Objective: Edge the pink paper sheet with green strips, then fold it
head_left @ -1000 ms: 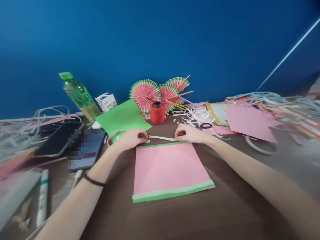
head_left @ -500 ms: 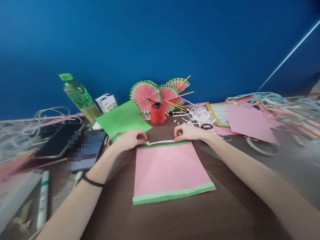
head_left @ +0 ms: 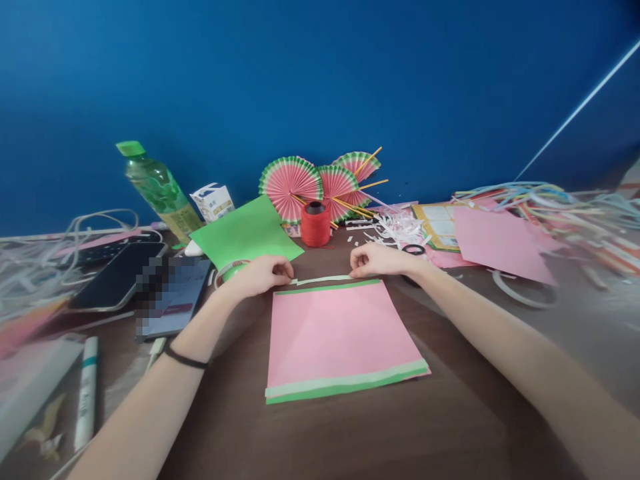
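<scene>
A narrow pale green paper strip is stretched between my hands, just beyond the far edge of a pink paper sheet. My left hand pinches the strip's left end. At the right end, the fingers of my right hand are closed on it too. The pink sheet lies flat on the brown table. Along its far edge runs a thin dark green band; its near edge carries a pale green band and a darker green one.
Behind my hands are a bright green sheet, a red thread spool and pleated watermelon-coloured paper fans. A green bottle, phones and a marker are on the left. Pink paper and paper shreds lie right.
The strip between my hands looks straighter and more level, still held just past the pink sheet's far edge. The whole view has shifted slightly.
</scene>
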Motion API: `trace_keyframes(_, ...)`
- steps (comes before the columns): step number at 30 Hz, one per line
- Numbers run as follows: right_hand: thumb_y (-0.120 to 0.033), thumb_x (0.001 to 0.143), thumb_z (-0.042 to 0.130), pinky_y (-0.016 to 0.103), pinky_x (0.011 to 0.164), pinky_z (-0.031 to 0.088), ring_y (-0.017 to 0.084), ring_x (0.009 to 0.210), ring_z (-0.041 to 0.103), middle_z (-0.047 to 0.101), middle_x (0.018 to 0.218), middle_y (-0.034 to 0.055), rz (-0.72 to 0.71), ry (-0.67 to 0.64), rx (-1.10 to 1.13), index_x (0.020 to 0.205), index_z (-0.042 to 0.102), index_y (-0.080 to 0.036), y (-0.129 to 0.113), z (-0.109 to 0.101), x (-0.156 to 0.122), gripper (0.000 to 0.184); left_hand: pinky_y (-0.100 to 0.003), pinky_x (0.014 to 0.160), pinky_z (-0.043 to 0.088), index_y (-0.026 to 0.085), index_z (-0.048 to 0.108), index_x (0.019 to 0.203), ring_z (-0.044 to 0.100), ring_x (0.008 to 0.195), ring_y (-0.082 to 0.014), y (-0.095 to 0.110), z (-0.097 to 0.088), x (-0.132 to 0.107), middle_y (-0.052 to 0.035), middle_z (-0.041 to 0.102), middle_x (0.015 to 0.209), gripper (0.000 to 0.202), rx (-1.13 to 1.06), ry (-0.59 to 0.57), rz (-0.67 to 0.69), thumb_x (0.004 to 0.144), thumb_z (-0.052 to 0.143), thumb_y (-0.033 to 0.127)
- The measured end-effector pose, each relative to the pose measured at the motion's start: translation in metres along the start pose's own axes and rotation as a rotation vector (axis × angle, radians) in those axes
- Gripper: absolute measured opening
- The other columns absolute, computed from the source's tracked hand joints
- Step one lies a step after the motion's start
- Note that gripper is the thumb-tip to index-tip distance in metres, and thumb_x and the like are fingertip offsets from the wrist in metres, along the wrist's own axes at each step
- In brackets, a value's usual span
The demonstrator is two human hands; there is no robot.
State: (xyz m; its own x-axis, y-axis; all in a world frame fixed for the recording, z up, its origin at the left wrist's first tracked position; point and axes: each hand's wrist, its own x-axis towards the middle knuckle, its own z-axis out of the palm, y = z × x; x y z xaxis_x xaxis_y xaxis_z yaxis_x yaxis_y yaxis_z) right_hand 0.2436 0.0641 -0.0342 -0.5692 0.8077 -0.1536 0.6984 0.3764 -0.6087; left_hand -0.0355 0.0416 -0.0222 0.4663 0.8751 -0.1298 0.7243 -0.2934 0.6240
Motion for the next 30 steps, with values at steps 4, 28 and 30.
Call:
trace_keyframes(4,-0.039,0.061,0.061,0.021,0.050,0.031,0.009,0.053,0.044,0.051,0.058,-0.0031,0.001,0.010,0.005,0.065,0.056,-0.016,0.000,0.000,0.000,0.024,-0.022,0.056,0.040,0.018,0.059,0.073,0.054,0.059,-0.0124,-0.001,-0.001,0.000,0.0018,0.061,0.065,0.012,0.001,-0.009,-0.008,0.066,0.056,0.028)
trace_keyframes(28,-0.042,0.064,0.059,0.021,0.049,0.029,0.008,0.053,0.041,0.051,0.060,-0.0025,0.016,0.004,0.053,0.071,0.059,-0.015,0.003,-0.002,-0.001,0.028,-0.029,0.078,0.045,0.016,0.061,0.082,0.059,0.079,-0.0156,-0.002,-0.009,-0.002,-0.0036,0.065,0.081,0.025,-0.304,0.139,-0.009,0.071,0.054,0.037)
trace_keyframes(30,-0.041,0.064,0.058,0.021,0.050,0.030,0.008,0.054,0.041,0.053,0.061,-0.0018,0.011,0.006,0.040,0.072,0.060,-0.015,0.002,-0.003,-0.002,0.028,-0.031,0.081,0.044,0.016,0.060,0.083,0.060,0.081,-0.0155,-0.004,-0.010,-0.001,-0.0041,0.065,0.083,0.024,-0.383,0.193,-0.023,0.070,0.057,0.036)
